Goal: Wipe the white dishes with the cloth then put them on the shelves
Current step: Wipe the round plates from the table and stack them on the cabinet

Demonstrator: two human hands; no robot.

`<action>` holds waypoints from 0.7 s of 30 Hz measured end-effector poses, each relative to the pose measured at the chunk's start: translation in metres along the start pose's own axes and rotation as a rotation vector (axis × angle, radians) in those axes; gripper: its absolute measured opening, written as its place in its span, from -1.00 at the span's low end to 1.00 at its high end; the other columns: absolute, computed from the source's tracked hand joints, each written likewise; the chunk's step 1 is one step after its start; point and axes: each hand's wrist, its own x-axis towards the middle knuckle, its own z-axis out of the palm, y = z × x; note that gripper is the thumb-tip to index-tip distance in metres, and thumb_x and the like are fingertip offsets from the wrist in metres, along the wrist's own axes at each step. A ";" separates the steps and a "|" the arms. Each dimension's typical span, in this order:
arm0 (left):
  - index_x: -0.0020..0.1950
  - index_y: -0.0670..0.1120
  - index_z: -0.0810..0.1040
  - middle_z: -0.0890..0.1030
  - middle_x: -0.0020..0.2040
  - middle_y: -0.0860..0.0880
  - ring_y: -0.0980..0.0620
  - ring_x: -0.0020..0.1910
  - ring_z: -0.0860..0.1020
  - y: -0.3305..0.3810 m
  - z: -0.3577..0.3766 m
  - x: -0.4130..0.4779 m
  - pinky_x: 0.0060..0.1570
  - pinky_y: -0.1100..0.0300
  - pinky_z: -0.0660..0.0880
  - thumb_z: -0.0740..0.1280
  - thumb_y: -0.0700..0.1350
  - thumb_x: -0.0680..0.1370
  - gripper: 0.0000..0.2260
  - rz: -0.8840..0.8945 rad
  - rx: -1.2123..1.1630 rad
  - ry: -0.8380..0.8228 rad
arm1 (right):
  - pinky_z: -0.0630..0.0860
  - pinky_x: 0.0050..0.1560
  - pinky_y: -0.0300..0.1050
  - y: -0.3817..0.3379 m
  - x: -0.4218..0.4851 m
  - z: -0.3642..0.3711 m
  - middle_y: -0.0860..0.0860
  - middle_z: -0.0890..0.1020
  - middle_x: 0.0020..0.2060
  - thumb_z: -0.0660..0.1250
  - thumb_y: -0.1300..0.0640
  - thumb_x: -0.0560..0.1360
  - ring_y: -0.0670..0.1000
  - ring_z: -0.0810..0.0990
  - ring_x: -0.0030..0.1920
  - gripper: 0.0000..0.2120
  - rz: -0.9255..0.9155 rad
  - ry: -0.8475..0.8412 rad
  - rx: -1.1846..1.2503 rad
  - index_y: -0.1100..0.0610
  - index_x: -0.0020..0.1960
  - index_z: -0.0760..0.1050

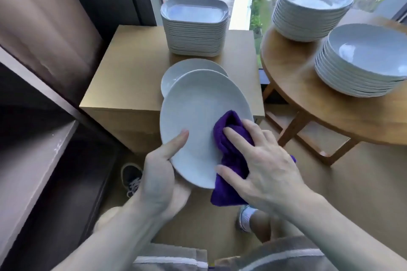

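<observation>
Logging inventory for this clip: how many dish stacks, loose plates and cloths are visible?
Dish stacks: 3 (square stack, rear round stack, near round stack)
Loose plates: 2 (held plate, plate behind it)
Purple cloth: 1
Total: 6

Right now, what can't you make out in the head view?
Head view:
Underside of held plate: faces away.
Fingers of left hand: under held plate.
Second plate on cabinet: mostly behind held plate.
Right bowl stack: cut by right edge.
Shelves: dark, blurred, cut by left edge.
</observation>
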 end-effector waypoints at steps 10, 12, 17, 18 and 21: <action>0.29 -0.04 0.70 0.64 0.34 -0.20 -0.24 0.30 0.63 0.001 0.009 -0.022 0.19 -0.14 0.63 0.26 0.12 0.63 -0.62 0.029 0.079 -0.044 | 0.40 -0.12 -0.20 -0.002 -0.011 0.002 -0.17 0.27 0.24 0.15 -0.17 0.45 -0.03 0.45 -0.13 -0.56 -0.064 -0.024 0.047 -0.24 0.33 0.24; 0.29 -0.01 0.69 0.64 0.35 -0.19 -0.22 0.31 0.63 0.004 0.005 -0.016 0.19 -0.12 0.63 0.23 0.20 0.64 -0.58 0.050 0.099 -0.025 | 0.42 -0.15 -0.17 -0.004 -0.003 0.002 -0.16 0.29 0.20 0.15 -0.16 0.46 -0.02 0.46 -0.16 -0.60 -0.092 -0.025 0.011 -0.22 0.29 0.28; 0.42 0.03 0.60 0.65 0.34 -0.14 -0.16 0.31 0.63 0.005 -0.008 -0.003 0.16 -0.06 0.65 0.15 0.37 0.63 -0.43 0.077 0.179 0.021 | 0.46 -0.15 -0.19 -0.007 -0.002 0.001 -0.20 0.33 0.23 0.17 -0.14 0.47 -0.04 0.45 -0.16 -0.60 -0.222 -0.104 -0.030 -0.25 0.31 0.33; 0.43 0.02 0.58 0.67 0.32 -0.13 -0.14 0.30 0.65 0.005 -0.006 -0.004 0.14 -0.02 0.66 0.15 0.39 0.61 -0.40 0.053 0.203 0.033 | 0.43 -0.16 -0.21 -0.010 -0.005 0.001 -0.21 0.33 0.23 0.16 -0.14 0.46 -0.05 0.42 -0.17 -0.61 -0.266 -0.139 -0.036 -0.27 0.29 0.33; 0.39 -0.01 0.62 0.69 0.28 -0.13 -0.11 0.26 0.67 -0.006 -0.006 -0.002 0.10 0.02 0.67 0.17 0.44 0.56 -0.34 -0.027 0.248 0.054 | 0.48 -0.23 -0.11 -0.018 -0.014 0.006 -0.14 0.39 0.18 0.17 -0.12 0.45 0.01 0.44 -0.19 -0.66 -0.387 -0.212 -0.060 -0.23 0.22 0.37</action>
